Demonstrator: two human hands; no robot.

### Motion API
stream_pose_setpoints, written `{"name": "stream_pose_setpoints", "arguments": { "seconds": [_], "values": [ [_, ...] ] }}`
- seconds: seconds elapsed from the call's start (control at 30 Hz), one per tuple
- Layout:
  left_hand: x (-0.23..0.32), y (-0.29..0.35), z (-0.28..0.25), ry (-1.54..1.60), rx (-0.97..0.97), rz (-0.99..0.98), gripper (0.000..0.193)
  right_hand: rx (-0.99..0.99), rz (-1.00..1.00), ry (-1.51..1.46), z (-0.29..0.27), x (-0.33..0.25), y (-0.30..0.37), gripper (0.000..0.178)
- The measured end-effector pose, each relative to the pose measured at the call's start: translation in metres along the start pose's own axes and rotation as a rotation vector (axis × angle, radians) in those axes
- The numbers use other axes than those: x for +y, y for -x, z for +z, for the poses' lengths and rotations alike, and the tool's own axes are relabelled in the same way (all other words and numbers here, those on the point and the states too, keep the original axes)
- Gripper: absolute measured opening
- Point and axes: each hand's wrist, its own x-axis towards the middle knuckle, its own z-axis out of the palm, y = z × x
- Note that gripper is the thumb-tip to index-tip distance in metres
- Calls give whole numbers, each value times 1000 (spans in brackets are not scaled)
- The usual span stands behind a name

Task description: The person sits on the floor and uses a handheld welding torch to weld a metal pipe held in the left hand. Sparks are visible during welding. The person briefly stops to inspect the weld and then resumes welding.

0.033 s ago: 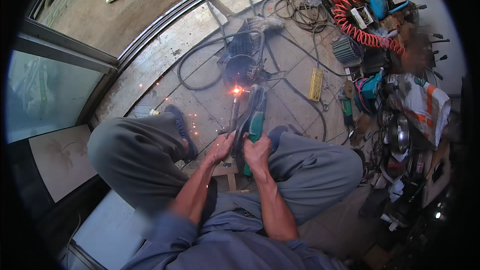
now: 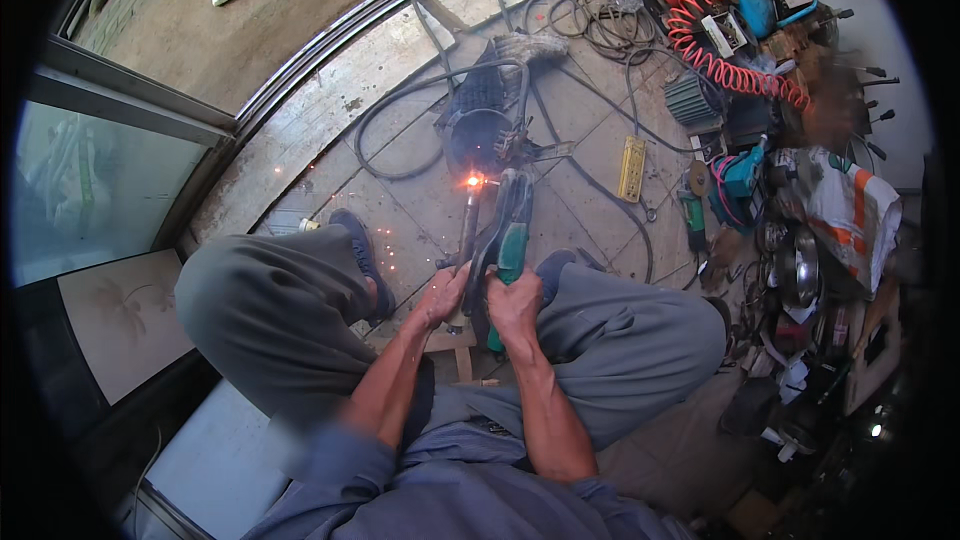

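My left hand (image 2: 440, 297) is closed round a metal rod (image 2: 469, 225) that points away from me. At the rod's far end there is a bright orange-white glow, with sparks scattered to its left. In my right hand (image 2: 515, 302) is a green-handled welding electrode holder (image 2: 513, 245), its dark jaws reaching forward next to the rod. A thin electrode (image 2: 492, 182) runs from the jaws to the glow. Just beyond stands a dark round metal piece (image 2: 478, 135), partly veiled by smoke. The holder's upper part hides some of my left fingers.
Dark cables (image 2: 385, 172) loop over the tiled floor. To the right are a yellow power strip (image 2: 631, 169), a green angle grinder (image 2: 692, 212), a red coiled hose (image 2: 690, 35) and cluttered tools. My shoe (image 2: 362, 255) is near the sparks; a glass door (image 2: 105, 175) stands left.
Some of the flying sparks have shifted slightly. Both hands, the rod and the electrode holder stay where they were.
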Motion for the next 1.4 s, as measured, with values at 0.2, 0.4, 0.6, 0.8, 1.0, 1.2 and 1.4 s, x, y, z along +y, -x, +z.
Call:
{"name": "stream_pose_setpoints", "arguments": {
  "seconds": [0.2,0.4,0.6,0.8,1.0,1.2,1.4],
  "values": [
    [28,15,4,97,-36,7,56,-30,84,0,2,8,-3,21],
    [20,12,3,111,-14,37,51,-50,88,-17,1,-5,0,19],
    [27,15,3,49,-17,-1,61,-40,38,-25,-1,-8,1,17],
    [22,13,4,94,1,12,54,-52,65,-26,1,-9,1,17],
    [10,6,1,53,3,18,61,-43,23,10,3,-4,-1,17],
    [19,9,9,94,-23,104,27,-66,108,-93,-1,-15,1,8],
    [-99,-49,-9,177,-40,246,22,-105,36,0,4,-18,3,16]
  ]
}}
